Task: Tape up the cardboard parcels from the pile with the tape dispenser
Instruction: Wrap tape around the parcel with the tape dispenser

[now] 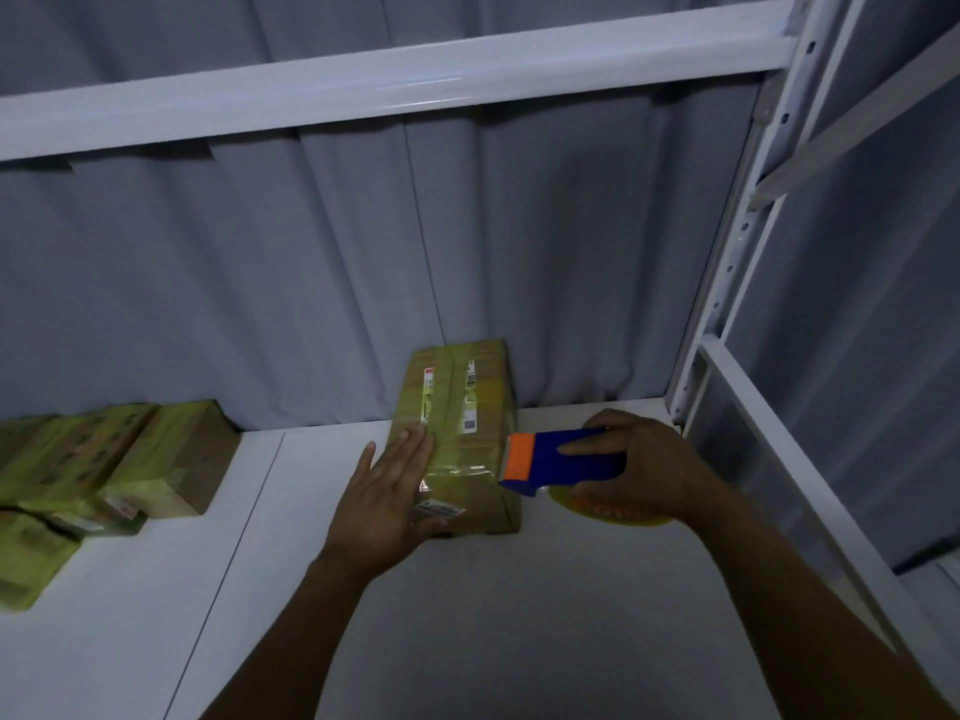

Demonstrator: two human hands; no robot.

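A brown cardboard parcel (467,407) with labels and shiny tape bands lies on the white shelf (467,615), its long side running away from me. My left hand (387,493) rests flat on the parcel's near left part, fingers spread. My right hand (644,467) grips a blue tape dispenser (566,459) with an orange front, held against the parcel's right edge. A yellowish tape roll (613,514) shows under that hand.
A pile of several taped parcels (104,470) lies at the left of the shelf. A grey curtain hangs behind. A white rack upright (727,283) and side rail (779,459) stand to the right, and a shelf beam (415,90) crosses overhead.
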